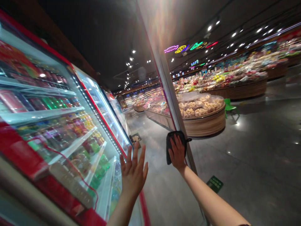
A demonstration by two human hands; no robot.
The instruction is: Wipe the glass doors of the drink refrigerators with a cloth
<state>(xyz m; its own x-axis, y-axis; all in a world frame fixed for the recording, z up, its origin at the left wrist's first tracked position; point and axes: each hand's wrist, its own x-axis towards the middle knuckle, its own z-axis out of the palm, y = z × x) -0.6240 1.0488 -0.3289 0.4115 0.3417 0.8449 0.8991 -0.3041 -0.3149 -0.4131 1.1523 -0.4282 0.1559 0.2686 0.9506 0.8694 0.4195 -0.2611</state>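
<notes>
My right hand (178,154) lies flat over a folded black cloth (168,152) with a small loop at its side, pressing it against a glass door beside the metal edge frame (172,100). The fingers are spread across the cloth. To the left, my left hand (133,174) is raised and open, its fingers apart and nothing in it. Whether its palm touches the glass I cannot tell. The door stands swung out from a lit red-framed drinks fridge (91,100), tilted in view.
Drinks fill the shelves (44,114) on the left, where a red cord (68,160) hangs near a beige strip. Beyond the glass are a round wood-sided display (204,122), a green chair (230,107), a green floor sign (214,184) and grey floor (258,150).
</notes>
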